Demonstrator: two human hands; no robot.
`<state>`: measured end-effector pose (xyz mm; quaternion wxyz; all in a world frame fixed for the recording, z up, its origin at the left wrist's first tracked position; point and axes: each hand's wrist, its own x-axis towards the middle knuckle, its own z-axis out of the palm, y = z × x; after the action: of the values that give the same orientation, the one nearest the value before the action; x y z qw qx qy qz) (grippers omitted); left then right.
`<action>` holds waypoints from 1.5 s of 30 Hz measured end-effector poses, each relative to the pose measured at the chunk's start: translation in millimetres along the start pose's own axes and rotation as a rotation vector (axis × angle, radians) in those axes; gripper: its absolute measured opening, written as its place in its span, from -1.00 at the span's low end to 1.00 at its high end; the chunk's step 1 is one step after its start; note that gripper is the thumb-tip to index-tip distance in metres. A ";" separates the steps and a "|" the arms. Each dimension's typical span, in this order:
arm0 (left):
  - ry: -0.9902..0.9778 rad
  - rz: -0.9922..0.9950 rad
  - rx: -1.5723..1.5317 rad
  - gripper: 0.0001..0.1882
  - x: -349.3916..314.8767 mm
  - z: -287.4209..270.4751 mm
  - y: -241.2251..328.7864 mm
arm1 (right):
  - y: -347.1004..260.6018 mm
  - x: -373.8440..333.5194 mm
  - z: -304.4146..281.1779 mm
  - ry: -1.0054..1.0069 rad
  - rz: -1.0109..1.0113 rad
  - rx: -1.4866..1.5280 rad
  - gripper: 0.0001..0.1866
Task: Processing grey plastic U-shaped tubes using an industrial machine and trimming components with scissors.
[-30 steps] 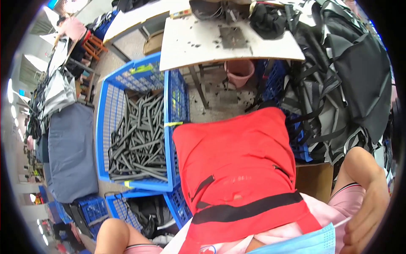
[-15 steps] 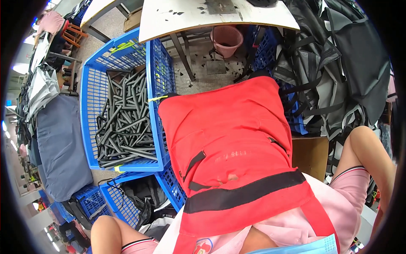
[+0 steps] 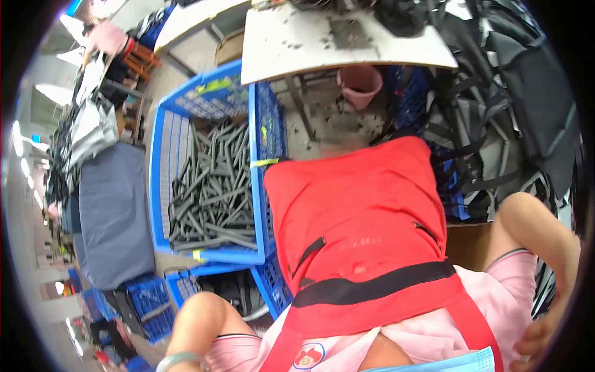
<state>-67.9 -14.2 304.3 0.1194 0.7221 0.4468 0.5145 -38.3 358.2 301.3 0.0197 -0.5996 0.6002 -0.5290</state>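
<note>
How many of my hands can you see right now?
1: your right hand, partly blurred, at the lower right. Your left arm, with its pale bangle, is cut off by the lower edge, so the left hand is hidden.

Apron (image 3: 359,198): plain red cloth, spread over the lap, its far edge lying across the knees — loosely creased, with faint pale marks near the middle.
Slits (image 3: 308,255): two, dark-edged, slanting, one toward each side of the cloth.
Band (image 3: 372,285): black, broad, slightly bowed, crossing the apron at the waist.
Straps (image 3: 474,319): red, one at each side, running from below the band toward the lower edge.
Shirt (image 3: 493,301): pink, partly under the apron — sleeves trimmed with dark-and-white edging.
</note>
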 end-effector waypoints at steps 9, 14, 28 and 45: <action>0.180 -0.004 0.012 -0.82 34.8 42.0 -104.7 | 244.8 -92.8 49.4 0.942 0.930 0.107 -0.88; 0.018 0.066 -0.102 -0.75 48.5 56.9 -112.6 | 357.9 -183.5 156.3 -0.374 1.279 -0.198 -0.77; -0.124 -0.156 -0.139 -0.73 61.1 77.7 -114.3 | 384.0 -205.7 161.6 -0.014 1.249 -0.130 -0.71; -0.091 -0.175 -0.330 -0.87 16.6 84.0 -137.9 | 390.4 -204.8 157.9 -0.049 1.175 -0.072 -0.71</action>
<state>-67.5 101.6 190.6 0.3006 0.6736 0.4118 0.5351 -149.9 304.6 -150.3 0.3030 -0.1787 0.8488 -0.3948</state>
